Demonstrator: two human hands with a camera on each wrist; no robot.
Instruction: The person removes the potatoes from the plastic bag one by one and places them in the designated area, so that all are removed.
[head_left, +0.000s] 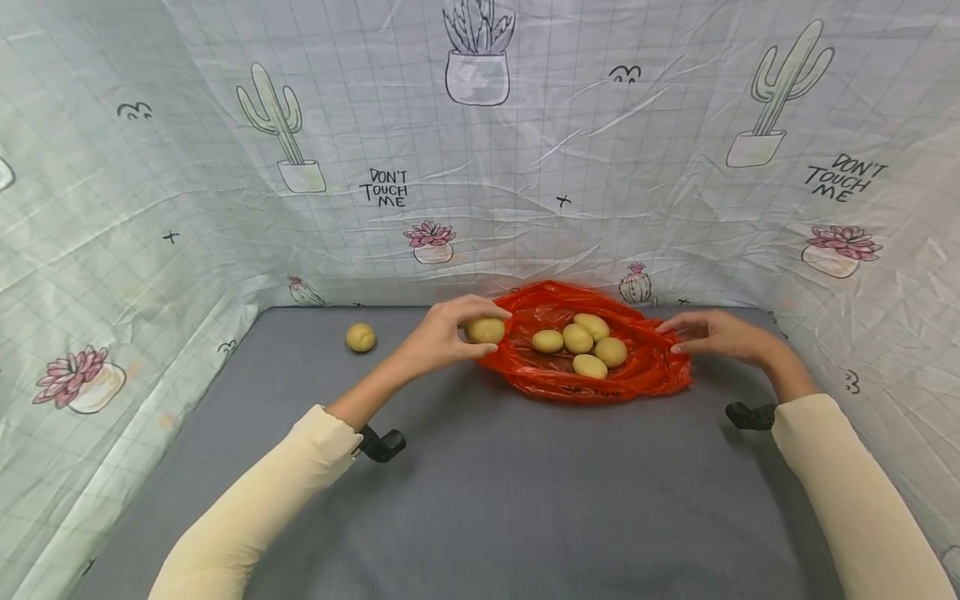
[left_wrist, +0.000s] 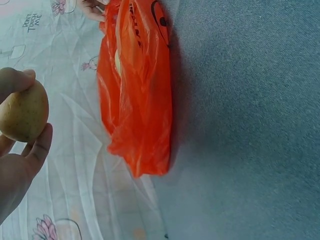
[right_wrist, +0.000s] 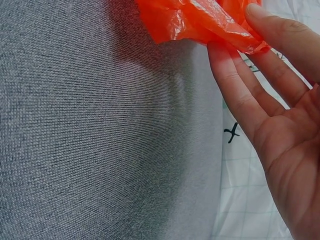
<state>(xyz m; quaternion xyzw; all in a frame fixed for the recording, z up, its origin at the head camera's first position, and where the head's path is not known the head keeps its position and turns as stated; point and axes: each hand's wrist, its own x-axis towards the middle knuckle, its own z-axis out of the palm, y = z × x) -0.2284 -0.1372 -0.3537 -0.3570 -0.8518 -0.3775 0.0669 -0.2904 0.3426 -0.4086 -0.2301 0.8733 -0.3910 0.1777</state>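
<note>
My left hand (head_left: pixel 442 335) pinches a potato (head_left: pixel 485 331) between thumb and fingers at the left rim of a red plastic bag (head_left: pixel 540 383). In the left wrist view that potato (left_wrist: pixel 26 112) is held up, apart from the bag (left_wrist: pixel 142 115). Several potatoes (head_left: pixel 577 338) lie inside the bag, whose mouth is spread wide. At the bag's right end my right hand (head_left: pixel 716 335) pinches the rim; the right wrist view has the thumb and fingertips (right_wrist: pixel 257 12) on the red plastic (right_wrist: pixel 200 20).
One more potato (head_left: pixel 361 337) sits on the grey table (head_left: pixel 525 500) at the back left. A cloth printed with cacti (head_left: pixel 525 167) hangs close behind the bag and along both sides. Black wrist mounts (head_left: pixel 382 445) stick out near both sleeves.
</note>
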